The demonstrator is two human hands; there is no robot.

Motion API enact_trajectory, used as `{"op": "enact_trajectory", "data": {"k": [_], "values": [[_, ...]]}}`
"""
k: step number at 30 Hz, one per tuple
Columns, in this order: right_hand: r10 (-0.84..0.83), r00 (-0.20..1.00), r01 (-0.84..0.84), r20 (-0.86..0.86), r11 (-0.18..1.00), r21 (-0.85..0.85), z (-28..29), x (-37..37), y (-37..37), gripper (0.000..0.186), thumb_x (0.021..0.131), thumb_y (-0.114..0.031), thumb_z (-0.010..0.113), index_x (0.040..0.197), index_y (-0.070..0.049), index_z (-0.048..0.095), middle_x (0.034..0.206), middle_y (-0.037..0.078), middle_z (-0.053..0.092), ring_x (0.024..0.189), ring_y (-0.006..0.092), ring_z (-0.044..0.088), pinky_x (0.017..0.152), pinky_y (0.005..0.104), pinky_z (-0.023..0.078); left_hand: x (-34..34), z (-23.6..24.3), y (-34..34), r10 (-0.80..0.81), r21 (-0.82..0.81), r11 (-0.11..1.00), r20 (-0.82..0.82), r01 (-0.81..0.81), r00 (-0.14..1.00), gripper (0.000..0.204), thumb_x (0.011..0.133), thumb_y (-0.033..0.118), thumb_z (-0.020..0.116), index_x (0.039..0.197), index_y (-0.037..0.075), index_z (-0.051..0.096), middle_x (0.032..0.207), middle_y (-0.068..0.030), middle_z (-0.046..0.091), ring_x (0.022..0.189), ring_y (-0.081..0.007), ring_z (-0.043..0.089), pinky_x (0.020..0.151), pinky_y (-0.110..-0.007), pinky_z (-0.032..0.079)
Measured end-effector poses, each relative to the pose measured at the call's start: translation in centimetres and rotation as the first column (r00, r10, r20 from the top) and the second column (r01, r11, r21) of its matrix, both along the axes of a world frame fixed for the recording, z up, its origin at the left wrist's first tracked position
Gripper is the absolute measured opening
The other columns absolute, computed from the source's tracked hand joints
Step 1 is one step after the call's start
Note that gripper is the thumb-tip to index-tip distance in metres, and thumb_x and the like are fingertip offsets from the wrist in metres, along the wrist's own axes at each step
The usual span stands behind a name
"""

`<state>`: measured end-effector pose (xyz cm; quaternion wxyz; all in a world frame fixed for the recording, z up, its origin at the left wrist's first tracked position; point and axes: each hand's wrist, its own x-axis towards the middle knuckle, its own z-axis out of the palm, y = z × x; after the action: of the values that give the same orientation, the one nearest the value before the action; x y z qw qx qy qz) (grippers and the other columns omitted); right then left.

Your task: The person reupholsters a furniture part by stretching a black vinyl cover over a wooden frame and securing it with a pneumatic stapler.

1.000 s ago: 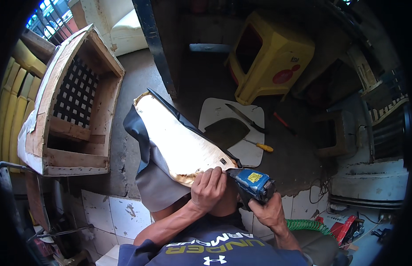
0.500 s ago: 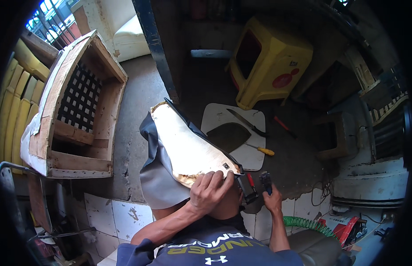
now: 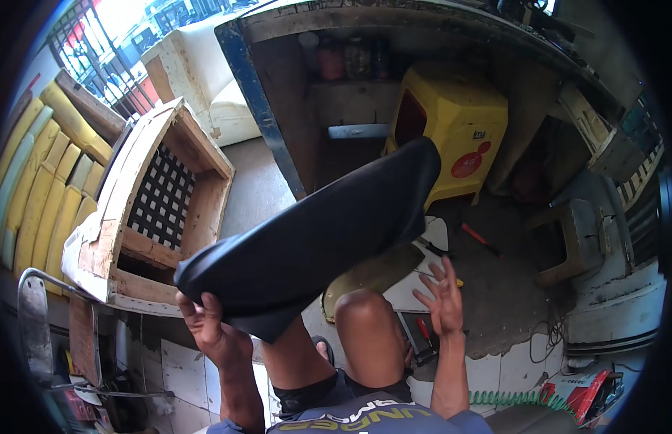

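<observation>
A long seat piece in a smooth black cover [image 3: 314, 246] is tilted up across the space before me, its far right end raised in front of the yellow stool. At its near left end my left hand [image 3: 211, 329] grips the cover's edge between thumb and fingers. One corner of the cover hangs in a loose point over my left leg. My right hand [image 3: 444, 300] is off to the right, open with its fingers spread and nothing in it. Beneath the seat piece, a flat olive-brown piece [image 3: 372, 278] shows partly on a white board [image 3: 412, 293].
A wooden frame with black webbing [image 3: 119, 253] stands left, beside stacked yellow foam pieces [image 3: 39, 195]. Behind are a blue-edged bench [image 3: 267, 116] and a yellow stool [image 3: 459, 108]. Red-handled tools [image 3: 425, 329] lie on the floor; a green coiled hose [image 3: 516, 398] runs at lower right.
The seat piece has been lifted and turned over, so its black side shows instead of the pale one. My right hand has let go of the dark tool. My left hand has moved left.
</observation>
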<state>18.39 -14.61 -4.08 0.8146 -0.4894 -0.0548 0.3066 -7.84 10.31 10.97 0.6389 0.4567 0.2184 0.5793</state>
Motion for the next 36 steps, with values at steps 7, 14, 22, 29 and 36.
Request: {"op": "enact_trajectory", "data": {"k": [7,14,22,29,36], "values": [[0.062,0.939,-0.108,0.338,0.987,0.121,10.3,5.6,9.0,0.087,0.094,-0.015,0.082,0.162,0.002,0.030,0.152,0.019,0.050,0.138,0.0270,0.054,0.119,0.0397,0.043,-9.8,-12.4,-8.3,-0.413,-0.600,0.758,-0.139,0.255,0.900,0.067,0.086,-0.002,0.081,0.147,-0.003,0.053,0.141,-0.0169,0.065,0.124,-0.0250,0.066,0.111,-0.039,0.049],[0.419,0.834,-0.389,0.358,0.908,-0.158,8.4,-2.8,8.4,0.084,0.086,-0.008,0.087,0.158,-0.003,0.044,0.147,0.015,0.058,0.135,0.0232,0.057,0.118,0.0355,0.043,-12.0,-2.4,-0.9,-0.283,-0.373,0.641,-0.927,0.671,-0.245,0.052,0.093,0.029,0.082,0.136,0.004,0.066,0.121,-0.0228,0.074,0.120,-0.0339,0.070,0.098,-0.043,0.055],[0.699,0.376,-0.348,0.609,0.715,-0.606,11.5,-2.4,8.6,0.101,0.079,-0.040,0.094,0.160,-0.007,0.043,0.157,0.024,0.047,0.150,0.0347,0.044,0.122,0.0456,0.041,2.9,2.1,6.6,-0.083,0.328,0.657,-0.863,0.678,0.498,0.077,0.089,0.039,0.086,0.152,0.007,0.054,0.146,-0.0172,0.059,0.133,-0.0329,0.060,0.110,-0.043,0.050],[0.735,-0.012,-0.292,0.678,0.645,-0.706,17.4,-0.1,14.6,0.107,0.070,-0.048,0.096,0.155,-0.006,0.047,0.143,0.021,0.059,0.132,0.0395,0.053,0.117,0.0492,0.042,5.0,3.6,8.2,0.040,0.384,0.475,-0.908,0.792,0.416,0.046,0.075,0.017,0.092,0.112,0.004,0.067,0.118,-0.0107,0.064,0.117,-0.0325,0.062,0.101,-0.043,0.053],[0.459,-0.354,-0.075,0.815,0.854,-0.514,18.9,-2.9,14.8,0.040,0.079,-0.023,0.088,0.105,-0.002,0.066,0.118,0.015,0.069,0.122,0.0354,0.064,0.104,0.0505,0.050,3.2,3.4,9.1,0.304,0.580,0.340,-0.813,0.740,0.497,0.039,0.076,0.023,0.091,0.097,0.007,0.063,0.102,-0.0078,0.064,0.101,-0.0316,0.060,0.089,-0.044,0.052]]}}
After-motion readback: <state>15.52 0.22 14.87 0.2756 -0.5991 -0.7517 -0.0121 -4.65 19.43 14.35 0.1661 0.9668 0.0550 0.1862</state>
